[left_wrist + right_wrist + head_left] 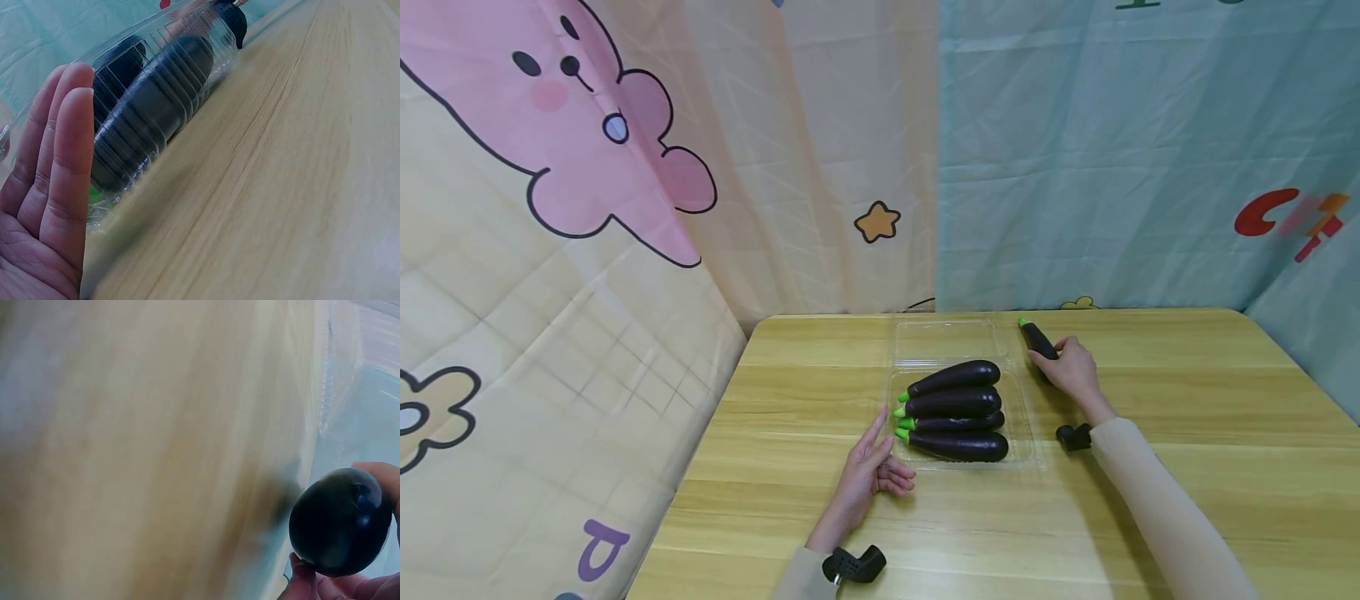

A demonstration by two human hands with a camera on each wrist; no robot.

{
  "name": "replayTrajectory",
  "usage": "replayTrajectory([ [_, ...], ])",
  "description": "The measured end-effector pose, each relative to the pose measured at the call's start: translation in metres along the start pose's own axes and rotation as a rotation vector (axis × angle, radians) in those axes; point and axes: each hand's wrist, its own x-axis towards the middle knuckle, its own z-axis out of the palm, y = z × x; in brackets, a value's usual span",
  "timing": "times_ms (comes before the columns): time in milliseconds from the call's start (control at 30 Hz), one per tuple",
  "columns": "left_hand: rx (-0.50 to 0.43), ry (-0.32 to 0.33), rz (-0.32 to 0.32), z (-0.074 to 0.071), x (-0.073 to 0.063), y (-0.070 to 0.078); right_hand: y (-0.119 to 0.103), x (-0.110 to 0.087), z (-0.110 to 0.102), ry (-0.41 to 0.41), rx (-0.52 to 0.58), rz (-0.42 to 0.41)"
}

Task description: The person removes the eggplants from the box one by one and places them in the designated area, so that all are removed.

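My right hand [1077,373] grips a dark purple eggplant [1037,338] with a green stem, over the table to the right of a clear plastic container. In the right wrist view the rounded end of this eggplant [340,522] faces the camera, with fingers around it. Several more eggplants [951,403] lie side by side in the container [1024,400], their green stems pointing left. By the container's front left corner is my left hand [863,475], holding nothing. Its fingers look straight in the left wrist view, beside the ribbed container wall; whether they touch it I cannot tell.
The container's clear lid [943,339] lies folded back toward the rear of the wooden table [1187,400]. Printed curtains [1075,167] hang behind the table and along its left side. A black wrist device [854,565] sits on each wrist.
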Motion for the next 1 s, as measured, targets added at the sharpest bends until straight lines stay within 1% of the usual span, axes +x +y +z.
replayTrajectory([
  [300,-0.004,-0.009,0.002,0.0006,-0.0003,0.0004,-0.0031,0.0001,-0.0018,-0.043,-0.017,0.006],
  [667,0.002,-0.007,0.003,0.0009,-0.0004,0.0013,-0.0028,0.0008,-0.0003,-0.046,-0.035,-0.005],
  [1000,0.003,-0.010,0.006,0.0003,-0.0003,0.0003,0.0000,0.0009,0.0023,-0.082,-0.043,-0.008],
])
